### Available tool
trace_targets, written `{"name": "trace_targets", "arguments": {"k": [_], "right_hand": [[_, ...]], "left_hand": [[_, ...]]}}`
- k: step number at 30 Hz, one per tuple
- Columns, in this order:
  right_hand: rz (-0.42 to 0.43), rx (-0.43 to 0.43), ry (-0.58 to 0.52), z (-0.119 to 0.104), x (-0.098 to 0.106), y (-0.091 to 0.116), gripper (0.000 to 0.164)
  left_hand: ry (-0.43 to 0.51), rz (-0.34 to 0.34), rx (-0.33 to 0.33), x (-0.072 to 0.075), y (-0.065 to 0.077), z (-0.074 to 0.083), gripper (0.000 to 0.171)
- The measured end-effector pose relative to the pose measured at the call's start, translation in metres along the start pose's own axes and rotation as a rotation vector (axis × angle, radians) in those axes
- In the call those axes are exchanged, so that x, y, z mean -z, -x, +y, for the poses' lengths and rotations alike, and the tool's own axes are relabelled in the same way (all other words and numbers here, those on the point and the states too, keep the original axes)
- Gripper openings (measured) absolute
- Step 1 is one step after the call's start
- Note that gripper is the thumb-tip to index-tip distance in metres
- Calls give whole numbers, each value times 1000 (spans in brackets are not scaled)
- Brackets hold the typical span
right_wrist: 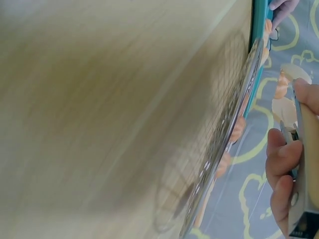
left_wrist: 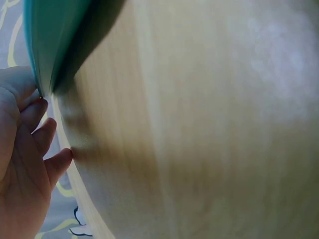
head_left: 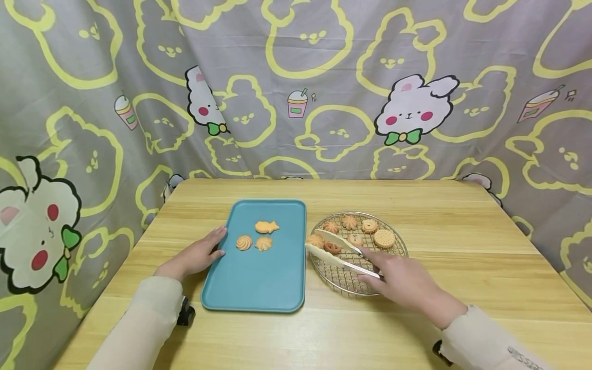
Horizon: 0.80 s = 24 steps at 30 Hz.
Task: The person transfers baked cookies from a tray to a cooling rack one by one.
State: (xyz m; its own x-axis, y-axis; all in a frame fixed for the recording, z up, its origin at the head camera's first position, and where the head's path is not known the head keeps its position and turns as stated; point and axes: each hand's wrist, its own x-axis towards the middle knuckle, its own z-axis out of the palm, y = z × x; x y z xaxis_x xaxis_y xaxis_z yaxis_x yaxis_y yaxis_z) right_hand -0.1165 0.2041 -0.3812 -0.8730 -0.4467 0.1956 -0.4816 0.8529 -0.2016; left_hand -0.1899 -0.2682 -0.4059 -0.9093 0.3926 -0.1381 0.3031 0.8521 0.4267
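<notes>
My right hand (head_left: 407,282) grips a pair of tongs (head_left: 324,255) with pale tips, also visible in the right wrist view. Between the tips is a ridged golden cookie (head_left: 315,240), which the right wrist view shows above the rack. Below lies a round wire cooling rack (head_left: 342,281) bearing several cookies, among them a brown pretzel-shaped one (head_left: 332,247). At the left edge of a blue tray (head_left: 254,282) my left hand (head_left: 196,255) rests with extended fingers touching the rim. On the tray lie a fish-shaped cookie (head_left: 266,227), a swirl cookie (head_left: 243,243) and a ridged cookie (head_left: 263,243).
Tray and rack stand side by side on a wooden table (head_left: 462,246), the rack to the right. A patterned curtain (head_left: 333,61) hangs behind the table and along its sides. On the rack's right part sits a round sandwich cookie (head_left: 384,238).
</notes>
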Motion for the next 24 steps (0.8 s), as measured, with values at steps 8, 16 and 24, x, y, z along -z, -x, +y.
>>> {"name": "trace_targets", "arguments": {"k": [8, 16, 24], "right_hand": [[-11, -36, 18, 15, 9, 15, 64], [-26, -80, 29, 29, 21, 29, 64], [-30, -78, 38, 41, 28, 42, 61]], "left_hand": [[2, -4, 4, -1, 0, 0, 64], [-13, 22, -22, -3, 1, 0, 63], [-14, 31, -23, -2, 0, 0, 63]]}}
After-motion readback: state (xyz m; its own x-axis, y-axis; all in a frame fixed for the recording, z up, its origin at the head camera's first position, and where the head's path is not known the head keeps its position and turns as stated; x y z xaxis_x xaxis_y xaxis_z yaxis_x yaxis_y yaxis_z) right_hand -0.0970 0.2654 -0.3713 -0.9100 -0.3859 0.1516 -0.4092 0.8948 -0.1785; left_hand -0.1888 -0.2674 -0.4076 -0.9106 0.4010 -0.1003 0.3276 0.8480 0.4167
